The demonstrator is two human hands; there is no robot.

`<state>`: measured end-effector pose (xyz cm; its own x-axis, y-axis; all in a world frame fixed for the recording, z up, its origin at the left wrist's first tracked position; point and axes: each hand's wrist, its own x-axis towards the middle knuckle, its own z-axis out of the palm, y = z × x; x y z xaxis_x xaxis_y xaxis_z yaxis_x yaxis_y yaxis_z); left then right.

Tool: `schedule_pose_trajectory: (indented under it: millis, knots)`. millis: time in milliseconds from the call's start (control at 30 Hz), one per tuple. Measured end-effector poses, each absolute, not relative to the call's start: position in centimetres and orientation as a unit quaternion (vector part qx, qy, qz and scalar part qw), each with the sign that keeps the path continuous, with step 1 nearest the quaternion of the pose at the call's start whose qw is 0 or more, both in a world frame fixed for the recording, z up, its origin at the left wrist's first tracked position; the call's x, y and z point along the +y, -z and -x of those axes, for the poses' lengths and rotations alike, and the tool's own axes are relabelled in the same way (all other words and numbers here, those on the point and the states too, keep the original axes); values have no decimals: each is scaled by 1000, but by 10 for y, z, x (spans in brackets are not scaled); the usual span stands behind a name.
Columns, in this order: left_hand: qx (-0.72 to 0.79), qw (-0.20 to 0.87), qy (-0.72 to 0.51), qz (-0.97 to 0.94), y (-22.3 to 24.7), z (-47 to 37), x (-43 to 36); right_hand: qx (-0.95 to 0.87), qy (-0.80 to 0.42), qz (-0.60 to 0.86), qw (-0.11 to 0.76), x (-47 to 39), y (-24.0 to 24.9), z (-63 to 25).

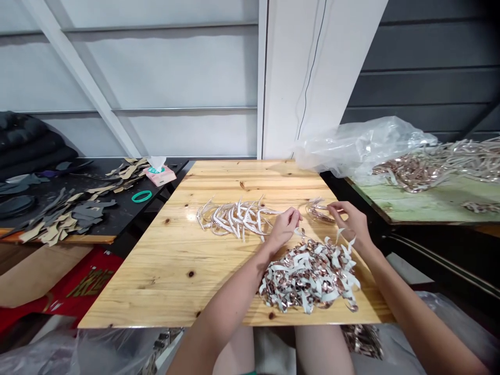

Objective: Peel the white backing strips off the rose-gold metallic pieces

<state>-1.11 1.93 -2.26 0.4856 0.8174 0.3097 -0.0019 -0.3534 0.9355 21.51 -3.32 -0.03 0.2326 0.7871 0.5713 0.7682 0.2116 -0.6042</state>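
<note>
- Strips (308,271), shiny on one side and pale on the other, lie in three lots on the wooden table (152,276); clock directions take twelve as straight away from the person.
- Largest and most tangled is the curly heap (320,281), at four o'clock from the table's middle. It looks like the part left to handle, and it is a good share.
- At ten o'clock from that heap lies a spread pile (236,216) of longer, straighter lengths, loosely crossed. Judging by its tidier lie, it may be the part already worked.
- Beyond the heap, at twelve o'clock, sits a small bundle (315,210) of thin strips, gathered more closely. My judgement is that the work stands partway.
- The left hand (286,225) is at eleven o'clock from the heap, its fingers bent and drawn together. Whether a strip is clamped between the tips is too small to tell.
- From those fingertips, the small bundle is just beside them at three o'clock; the spread pile reaches close to the hand from nine.
- The right hand (353,224) is at one o'clock from the heap, thumb and forefinger reaching to the bundle's near end. I cannot tell whether they pinch it or only meet it.
</note>
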Motion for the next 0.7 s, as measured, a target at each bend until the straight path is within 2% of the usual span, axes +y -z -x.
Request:
schedule_pose_trajectory:
  millis: [100, 167, 267, 367, 467, 700]
  knots:
    - [273, 485, -392, -732, 22, 11, 18, -512, -151, 555, 638, -30, -21, -197]
    - [257, 489, -397, -733, 20, 10, 16, -453, -285, 482, 694, -27, -36, -181]
    - [247, 505, -432, -705, 15, 11, 14, -418, -514, 400, 633, -23, -44, -159]
    - [244, 512, -478, -671, 11, 13, 13, -394, -644, 394, 525, -21, -33, -143]
    - [247, 499, -518, -649, 11, 13, 12, -379, -654, 435, 489, -21, -16, -133]
    - [337, 503, -553, -572, 15, 9, 8, -456, -580, 443, 509, -20, -3, -132]
